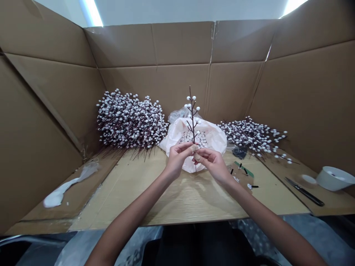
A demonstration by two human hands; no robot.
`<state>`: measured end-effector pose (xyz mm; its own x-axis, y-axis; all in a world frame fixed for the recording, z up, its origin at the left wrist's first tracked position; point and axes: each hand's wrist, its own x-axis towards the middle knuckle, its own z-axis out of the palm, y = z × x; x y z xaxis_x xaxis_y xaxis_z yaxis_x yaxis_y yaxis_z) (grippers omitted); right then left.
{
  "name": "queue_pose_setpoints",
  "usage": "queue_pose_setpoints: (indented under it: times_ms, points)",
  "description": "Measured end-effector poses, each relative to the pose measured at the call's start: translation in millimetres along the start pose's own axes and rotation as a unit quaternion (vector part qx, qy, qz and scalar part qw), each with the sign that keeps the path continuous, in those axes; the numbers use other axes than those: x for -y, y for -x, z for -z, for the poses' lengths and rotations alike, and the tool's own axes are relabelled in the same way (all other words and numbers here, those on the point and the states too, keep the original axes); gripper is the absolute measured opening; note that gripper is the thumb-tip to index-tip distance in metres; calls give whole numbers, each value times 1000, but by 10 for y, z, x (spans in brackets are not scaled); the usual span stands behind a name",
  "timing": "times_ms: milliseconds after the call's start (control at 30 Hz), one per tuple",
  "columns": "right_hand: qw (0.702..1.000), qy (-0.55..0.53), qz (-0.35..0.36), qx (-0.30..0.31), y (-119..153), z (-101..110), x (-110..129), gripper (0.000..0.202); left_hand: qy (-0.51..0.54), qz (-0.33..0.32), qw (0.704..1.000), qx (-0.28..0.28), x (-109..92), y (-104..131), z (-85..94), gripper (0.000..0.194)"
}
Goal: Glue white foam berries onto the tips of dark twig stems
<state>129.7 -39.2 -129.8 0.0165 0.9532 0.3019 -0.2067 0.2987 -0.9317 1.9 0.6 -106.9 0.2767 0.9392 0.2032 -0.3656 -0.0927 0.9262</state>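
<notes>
A dark branch (193, 127) stands upright at the centre, with several white berries on its upper part and bare twigs lower down. My left hand (179, 157) pinches its stem from the left. Just below and to the right, my right hand (210, 162) has its fingers closed at the same stem; the fingertips hide what lies between them. Behind both hands sits an open pale plastic bag (217, 138) of loose white berries (201, 137). The stem's lower end shows below the hands.
Berry branches are piled at the left (130, 122) and right (252, 135). Cardboard walls (177, 44) surround the table (119, 195). At the right are a knife (305, 191), a tape roll (308, 180), a white bowl (335, 179) and a cardboard piece (242, 176). A white plastic bag (63, 190) lies left.
</notes>
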Motion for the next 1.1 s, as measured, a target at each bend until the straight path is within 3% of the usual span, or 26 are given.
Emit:
queue_pose_setpoints:
  times_ms: [167, 267, 333, 533, 700, 900, 1100]
  points:
    - [999, 8, 31, -29, -114, 251, 224, 30, -18, -45, 998, -38, -225, -117, -67, 22]
    - [994, 19, 71, -81, -219, 484, 364, 23, -9, -78, 996, -32, -414, -192, -128, 23]
    - [993, 34, 77, -84, -289, 577, 403, 21, 8, -97, 995, -25, -533, -230, -184, 20]
    - [989, 145, 31, -12, -526, 508, 172, 26, 42, -132, 990, 11, -782, -267, -327, 8]
    - [971, 231, 14, 55, -784, 410, -115, 20, 21, -149, 988, 27, -854, -284, -356, 11]
    - [916, 369, 1, 156, -1011, 440, -263, 15, 17, -160, 986, 36, -852, -325, -331, 13]
    - [854, 468, -22, 228, -1024, 401, -429, 16, 26, -163, 986, 31, -855, -341, -282, 14]
